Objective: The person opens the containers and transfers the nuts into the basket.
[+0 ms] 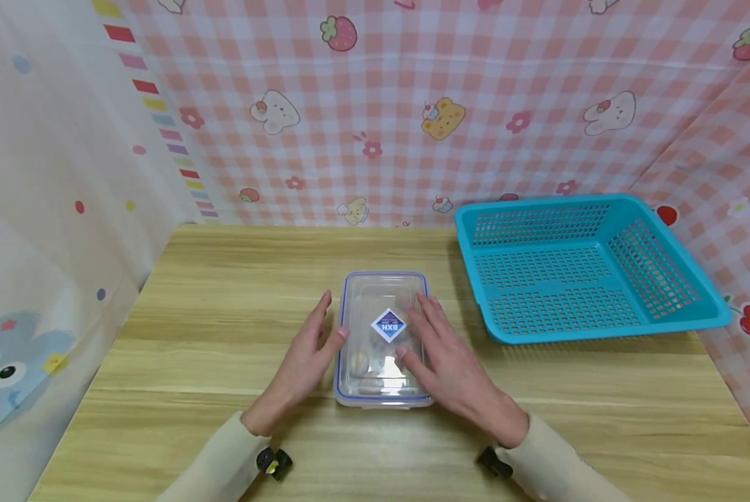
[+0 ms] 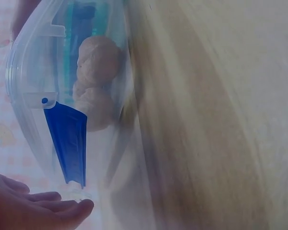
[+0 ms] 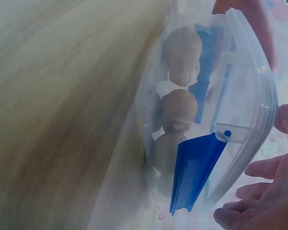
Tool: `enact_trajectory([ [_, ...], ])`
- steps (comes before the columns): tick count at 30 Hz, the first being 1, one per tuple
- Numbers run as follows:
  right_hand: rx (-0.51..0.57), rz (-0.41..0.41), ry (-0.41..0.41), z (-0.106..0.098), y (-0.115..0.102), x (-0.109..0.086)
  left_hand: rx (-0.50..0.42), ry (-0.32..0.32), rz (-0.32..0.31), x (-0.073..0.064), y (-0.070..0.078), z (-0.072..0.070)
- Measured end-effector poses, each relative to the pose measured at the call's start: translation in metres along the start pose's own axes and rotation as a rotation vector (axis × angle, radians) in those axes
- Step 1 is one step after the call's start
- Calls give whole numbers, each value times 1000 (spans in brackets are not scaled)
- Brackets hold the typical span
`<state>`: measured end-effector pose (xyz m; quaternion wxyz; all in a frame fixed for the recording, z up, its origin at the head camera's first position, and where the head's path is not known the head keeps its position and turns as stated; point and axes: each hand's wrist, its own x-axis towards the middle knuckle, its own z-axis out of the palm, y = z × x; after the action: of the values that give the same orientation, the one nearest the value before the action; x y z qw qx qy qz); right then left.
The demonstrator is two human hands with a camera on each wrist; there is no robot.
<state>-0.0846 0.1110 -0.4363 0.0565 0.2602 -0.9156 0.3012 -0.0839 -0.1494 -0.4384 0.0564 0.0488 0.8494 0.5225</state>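
A clear plastic food box (image 1: 375, 296) with a blue-edged lid and a diamond-shaped label lies flat on the table. Round light-brown lumps (image 2: 98, 60) show through its wall, in the right wrist view as well; their kind is unclear. Blue side clips (image 2: 69, 143) (image 3: 194, 172) stick outward from the box, unfastened. My left hand (image 1: 302, 362) is at the left side, fingers extended, thumb at the lid's edge. Over the right edge of the lid lies my right hand (image 1: 450, 362), fingers spread and fairly straight, thumb over the lid.
A turquoise perforated basket (image 1: 553, 287) stands at the back right of the wooden table (image 1: 224, 293). Patterned cloth (image 1: 375, 111) hangs behind the table and along both sides.
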Motion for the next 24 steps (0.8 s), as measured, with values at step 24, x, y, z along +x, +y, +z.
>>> enact_trajectory([
  [24,125,220,48,-10,9,-7,128,2,-54,-4,5,-3],
])
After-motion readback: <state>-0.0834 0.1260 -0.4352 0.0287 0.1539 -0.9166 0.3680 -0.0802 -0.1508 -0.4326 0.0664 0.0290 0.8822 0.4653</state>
